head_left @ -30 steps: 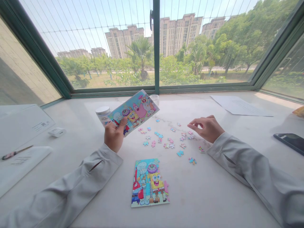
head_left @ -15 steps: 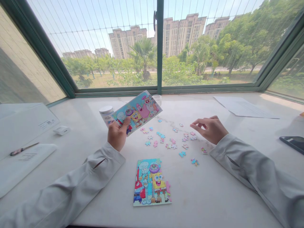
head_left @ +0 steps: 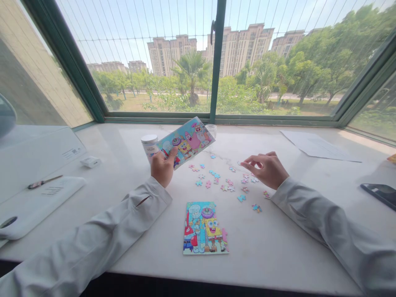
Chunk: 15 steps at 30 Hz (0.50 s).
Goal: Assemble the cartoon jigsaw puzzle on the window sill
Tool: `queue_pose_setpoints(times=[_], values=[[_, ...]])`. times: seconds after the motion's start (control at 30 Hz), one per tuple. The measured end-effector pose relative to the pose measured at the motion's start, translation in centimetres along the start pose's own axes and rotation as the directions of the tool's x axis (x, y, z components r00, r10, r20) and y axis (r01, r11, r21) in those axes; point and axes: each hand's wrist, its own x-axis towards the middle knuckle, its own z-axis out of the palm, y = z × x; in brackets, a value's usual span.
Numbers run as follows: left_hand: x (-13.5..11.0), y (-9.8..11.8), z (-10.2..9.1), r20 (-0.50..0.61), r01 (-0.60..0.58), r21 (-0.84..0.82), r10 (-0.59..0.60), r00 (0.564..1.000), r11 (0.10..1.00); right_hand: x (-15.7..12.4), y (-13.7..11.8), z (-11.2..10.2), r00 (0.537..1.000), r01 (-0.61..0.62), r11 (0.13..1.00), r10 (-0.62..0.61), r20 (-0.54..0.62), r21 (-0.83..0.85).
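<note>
My left hand [head_left: 163, 167] is closed on a cartoon reference picture card [head_left: 186, 141], holding it tilted above the white sill. My right hand [head_left: 265, 168] hovers over several loose puzzle pieces [head_left: 223, 181], fingers curled with thumb and forefinger close together; I cannot make out a piece between them. A partly assembled cartoon puzzle [head_left: 204, 227] lies flat near the front edge, between my two sleeves.
A small white jar [head_left: 148, 144] and a clear cup [head_left: 211, 129] stand behind the card. White boxes and a pen [head_left: 43, 182] lie at the left. A paper sheet [head_left: 315, 145] and a dark phone [head_left: 380, 194] lie at the right. Green-framed windows enclose the sill.
The view has shifted so everything sits further right and slightly higher in frame. My right hand has edged a little left over the loose pieces. The left hand still holds the card.
</note>
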Motion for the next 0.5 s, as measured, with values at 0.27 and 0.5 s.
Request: queue_pose_setpoints(times=[0.27,0.5], values=[[0.1,-0.2,0.0,-0.084,0.01,0.068,-0.004,0.996,0.998,7.1,-8.9,6.4,0.918,0.034,0.997,-0.058,0.393,0.068],[-0.1,0.3,0.0,-0.092,0.035,0.121,-0.024,0.995,0.992,8.8,-9.3,8.8,0.84,0.027,0.996,-0.067,0.538,0.082]])
